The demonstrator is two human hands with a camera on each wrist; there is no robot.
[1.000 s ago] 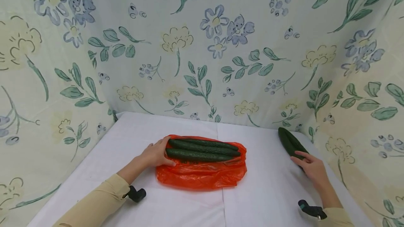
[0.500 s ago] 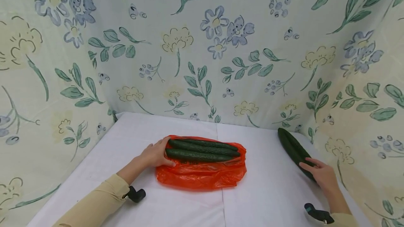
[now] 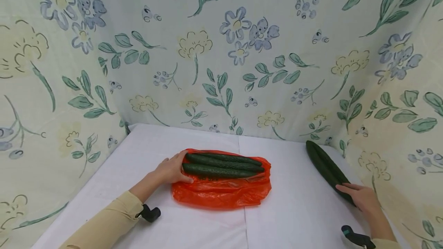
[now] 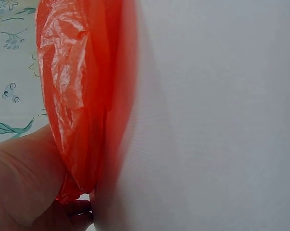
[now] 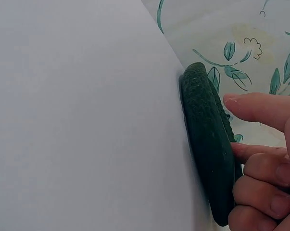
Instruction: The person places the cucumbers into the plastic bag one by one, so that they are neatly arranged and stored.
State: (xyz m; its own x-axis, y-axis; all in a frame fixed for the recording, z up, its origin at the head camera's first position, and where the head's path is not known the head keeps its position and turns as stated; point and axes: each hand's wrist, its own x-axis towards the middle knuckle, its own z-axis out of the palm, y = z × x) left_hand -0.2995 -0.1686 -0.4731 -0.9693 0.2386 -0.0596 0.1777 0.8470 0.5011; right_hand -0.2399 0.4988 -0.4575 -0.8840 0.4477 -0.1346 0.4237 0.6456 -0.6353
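In the head view, my left hand (image 3: 171,169) holds the left end of a red plastic bag (image 3: 221,197), thumb in front and fingers behind. Three long dark green cucumbers (image 3: 221,170) lie side by side on the bag. The left wrist view shows crinkled red plastic (image 4: 70,96) against that hand (image 4: 24,183). At the far right, my right hand (image 3: 363,199) touches the near end of two more cucumbers (image 3: 323,162) lying together. In the right wrist view, the uppermost digit stands apart from the cucumber (image 5: 202,134) while lower fingers (image 5: 253,192) rest beside it.
A white cloth (image 3: 283,203) covers the table, with a seam running down its middle. Floral fabric (image 3: 214,68) hangs behind and on both sides. The pair of cucumbers lies close to the table's right edge. Black camera mounts (image 3: 150,213) sit on both wrists.
My right hand has slid toward me and to the right along the pair of cucumbers, uncovering more of them. They lie where they were. My left hand and the bag stay put.
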